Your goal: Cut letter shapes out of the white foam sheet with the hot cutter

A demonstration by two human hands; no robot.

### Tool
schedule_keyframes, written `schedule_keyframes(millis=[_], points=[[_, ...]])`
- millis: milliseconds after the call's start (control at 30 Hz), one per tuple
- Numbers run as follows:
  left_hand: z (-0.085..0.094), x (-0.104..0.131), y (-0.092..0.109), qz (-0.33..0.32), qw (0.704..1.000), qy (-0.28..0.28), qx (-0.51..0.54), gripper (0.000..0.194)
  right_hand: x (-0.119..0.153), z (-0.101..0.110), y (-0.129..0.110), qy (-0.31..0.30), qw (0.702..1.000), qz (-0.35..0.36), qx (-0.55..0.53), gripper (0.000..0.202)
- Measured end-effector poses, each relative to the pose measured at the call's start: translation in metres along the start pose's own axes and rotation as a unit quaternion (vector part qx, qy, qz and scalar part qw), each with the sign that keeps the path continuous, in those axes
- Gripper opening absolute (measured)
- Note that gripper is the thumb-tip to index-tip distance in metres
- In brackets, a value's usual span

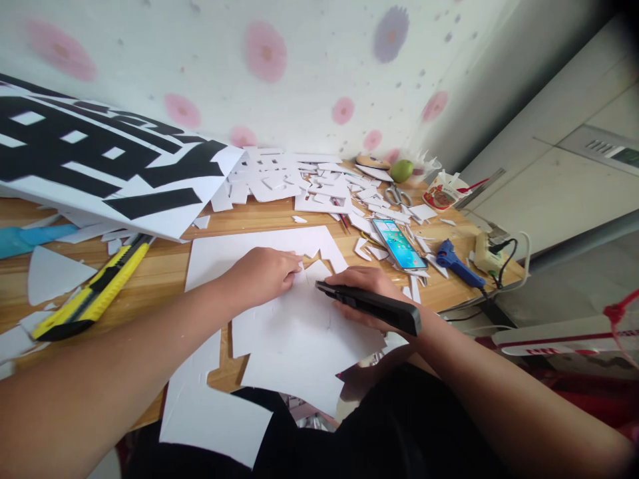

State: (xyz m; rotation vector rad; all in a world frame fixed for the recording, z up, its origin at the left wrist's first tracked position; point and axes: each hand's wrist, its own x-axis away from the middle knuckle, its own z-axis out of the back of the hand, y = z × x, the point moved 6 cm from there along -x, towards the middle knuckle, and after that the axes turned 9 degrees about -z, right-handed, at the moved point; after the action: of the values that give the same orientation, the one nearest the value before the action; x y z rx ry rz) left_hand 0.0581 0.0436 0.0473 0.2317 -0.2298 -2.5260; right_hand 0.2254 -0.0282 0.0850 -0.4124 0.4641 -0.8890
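The person is cutting a shape out of a white foam sheet (299, 332) that is lying flat on the wooden worktop (164, 266), its near edge hanging over the worktop toward the body; the left hand (264, 273) is pressing down on the sheet with fingers curled and spread flat, pinning it just beside the cut line, holding nothing; the right hand (364, 293) is wrapping closed around a black utility knife (369, 305), its tip pointing left and resting on the sheet close to the left fingertips. By the look of it, the step in hand is trimming along the notched upper edge of the sheet; the next stroke is calling for a steady pull with the blade kept clear of the pinning fingers, which are sitting very near it. A yellow utility knife (90, 293) is lying well to the left; a phone (398, 243), a blue glue gun (456, 261), scissors (398, 195) and white offcuts (309, 179) are lying beyond; a black-and-white board (100, 159) is leaning at the far left.
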Motion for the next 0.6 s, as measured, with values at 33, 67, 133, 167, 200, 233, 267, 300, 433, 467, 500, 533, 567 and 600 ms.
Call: schedule_keyframes(millis=[33,67,133,167,200,233,267,300,433,467,500,533,567,600], points=[[0.0,0.0,0.0,0.002,1.0,0.0,-0.001,0.031,0.0,0.0,0.0,-0.004,1.0,-0.008,0.0,0.03],[0.0,0.0,0.0,0.003,1.0,0.0,-0.001,0.031,0.001,0.0,0.0,-0.009,1.0,-0.015,0.0,0.03],[0.0,0.001,0.0,0.005,1.0,0.0,-0.001,0.031,0.004,0.001,-0.001,-0.009,1.0,-0.026,-0.006,0.03],[0.0,0.001,0.0,0.006,1.0,0.0,-0.002,0.031,0.005,0.003,-0.001,-0.005,0.999,-0.033,-0.017,0.03],[-0.001,0.001,0.0,0.006,1.0,0.0,-0.002,0.031,0.007,0.005,-0.001,0.008,0.998,-0.045,-0.033,0.029],[-0.001,0.002,0.0,0.007,1.0,0.0,-0.002,0.031,0.009,0.009,0.0,0.028,0.996,-0.059,-0.052,0.027],[-0.001,0.002,0.0,0.007,1.0,0.001,-0.002,0.031,0.011,0.013,0.001,0.055,0.993,-0.075,-0.073,0.027],[-0.001,0.002,0.0,0.008,1.0,0.002,-0.002,0.031,0.013,0.016,0.002,0.081,0.988,-0.089,-0.092,0.027],[-0.004,0.003,-0.001,0.004,1.0,0.001,-0.004,0.032,0.01,0.016,0.004,0.116,0.98,-0.119,-0.11,0.031],[-0.004,0.002,-0.001,0.002,1.0,0.0,-0.004,0.032,0.007,0.013,0.004,0.104,0.981,-0.122,-0.105,0.03],[-0.005,0.002,-0.001,0.0,1.0,-0.001,-0.005,0.032,0.004,0.009,0.003,0.092,0.983,-0.122,-0.1,0.029],[-0.005,0.002,-0.001,-0.002,1.0,-0.003,-0.005,0.032,0.001,0.005,0.003,0.081,0.985,-0.119,-0.096,0.029],[-0.005,0.002,-0.001,-0.004,1.0,-0.004,-0.006,0.033,-0.002,0.002,0.003,0.074,0.986,-0.116,-0.093,0.028],[-0.005,0.003,0.0,-0.006,1.0,-0.006,-0.007,0.033,-0.004,0.0,0.003,0.072,0.987,-0.114,-0.092,0.028]])
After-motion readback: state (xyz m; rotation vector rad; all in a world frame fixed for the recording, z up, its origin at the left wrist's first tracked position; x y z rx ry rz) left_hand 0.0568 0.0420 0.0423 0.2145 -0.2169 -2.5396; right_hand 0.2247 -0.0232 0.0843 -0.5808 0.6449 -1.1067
